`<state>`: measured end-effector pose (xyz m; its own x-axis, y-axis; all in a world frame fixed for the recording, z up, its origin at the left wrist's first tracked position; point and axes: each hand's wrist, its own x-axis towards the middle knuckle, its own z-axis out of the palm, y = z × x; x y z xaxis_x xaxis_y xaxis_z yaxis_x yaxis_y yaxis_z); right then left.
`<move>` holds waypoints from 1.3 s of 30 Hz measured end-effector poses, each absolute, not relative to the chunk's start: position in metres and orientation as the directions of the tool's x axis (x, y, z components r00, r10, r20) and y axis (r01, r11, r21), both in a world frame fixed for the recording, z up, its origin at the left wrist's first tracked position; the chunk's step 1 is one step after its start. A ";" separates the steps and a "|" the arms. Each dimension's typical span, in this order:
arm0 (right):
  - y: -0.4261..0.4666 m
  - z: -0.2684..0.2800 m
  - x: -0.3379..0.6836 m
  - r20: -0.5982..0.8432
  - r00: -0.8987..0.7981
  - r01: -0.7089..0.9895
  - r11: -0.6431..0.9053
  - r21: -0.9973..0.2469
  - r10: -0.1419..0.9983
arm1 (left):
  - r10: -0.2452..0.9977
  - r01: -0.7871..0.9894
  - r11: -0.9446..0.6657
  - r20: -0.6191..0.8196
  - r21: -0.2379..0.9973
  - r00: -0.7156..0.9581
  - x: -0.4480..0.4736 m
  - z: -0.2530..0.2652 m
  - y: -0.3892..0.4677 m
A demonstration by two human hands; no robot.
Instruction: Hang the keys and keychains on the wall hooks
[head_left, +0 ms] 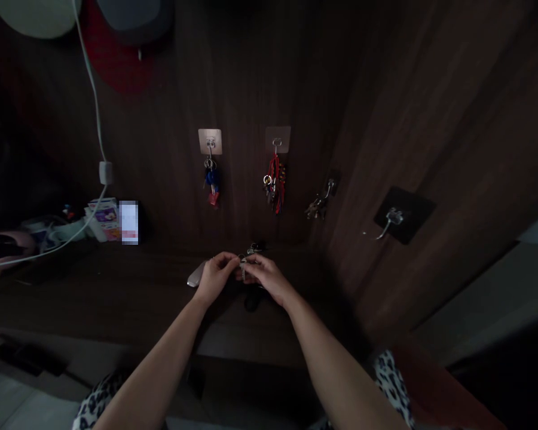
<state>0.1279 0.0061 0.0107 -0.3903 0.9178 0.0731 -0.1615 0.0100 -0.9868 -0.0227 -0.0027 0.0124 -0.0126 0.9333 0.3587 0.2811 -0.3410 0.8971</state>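
Observation:
Both of my hands meet over a dark wooden shelf (161, 304). My left hand (215, 276) pinches a thin metal key ring (241, 257) between thumb and finger. Fingers closed, my right hand (265, 273) grips the keys (243, 272) that hang from that ring; their exact number is hidden by the fingers. Just behind the hands, another small bunch of keys (252, 248) lies on the shelf. A pale rounded case (196, 276) rests beside my left hand. Under my right hand is a dark round object (251, 300) that I cannot make out.
Key bunches hang from the left wall hook (210, 143), the middle hook (277, 142) and a corner hook (330, 186). A larger hook (393, 220) on the right wall is bare. At left stand small boxes (104, 218), a lit screen (129, 222) and a white cable (94, 95).

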 end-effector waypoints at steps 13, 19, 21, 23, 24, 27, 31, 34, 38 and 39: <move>0.008 0.009 0.127 0.102 -0.356 -0.159 0.047 -0.986 0.929 | 0.933 0.303 -0.334 0.359 0.893 -0.032 -0.028 0.009 0.001; 0.009 0.008 0.128 0.072 -0.320 -0.157 0.022 -0.987 0.945 | 0.930 0.315 -0.348 0.368 0.883 -0.002 -0.027 0.008 0.001; 0.010 0.007 0.129 0.076 -0.315 -0.159 0.027 -0.987 0.946 | 0.932 0.319 -0.347 0.361 0.882 0.015 -0.026 0.010 0.000; 0.010 0.007 0.130 0.092 -0.316 -0.154 0.044 -0.987 0.944 | 0.933 0.324 -0.348 0.358 0.880 0.030 -0.024 0.012 -0.002; 0.010 0.007 0.130 0.099 -0.315 -0.148 0.054 -0.988 0.944 | 0.933 0.326 -0.349 0.357 0.879 0.036 -0.024 0.013 -0.003; 0.009 0.009 0.131 0.094 -0.310 -0.132 0.055 -0.990 0.946 | 0.934 0.325 -0.346 0.356 0.880 0.031 -0.022 0.015 -0.005; 0.008 0.011 0.131 0.056 -0.308 -0.142 0.012 -0.990 0.950 | 0.937 0.320 -0.333 0.348 0.887 0.009 -0.023 0.015 -0.004; 0.008 0.011 0.131 0.048 -0.298 -0.153 0.002 -0.988 0.953 | 0.940 0.308 -0.327 0.341 0.894 0.007 -0.024 0.014 -0.003; 0.008 0.010 0.131 0.059 -0.286 -0.170 0.010 -0.985 0.956 | 0.939 0.283 -0.332 0.342 0.900 0.016 -0.024 0.013 -0.003; 0.008 0.010 0.131 0.064 -0.279 -0.175 0.015 -0.984 0.958 | 0.939 0.281 -0.334 0.343 0.900 0.017 -0.024 0.012 -0.003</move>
<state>0.1306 0.0078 0.0105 -0.2795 0.9580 0.0641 -0.1752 0.0148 -0.9844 -0.0241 -0.0026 0.0124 0.0170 0.9391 0.3432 0.2813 -0.3339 0.8997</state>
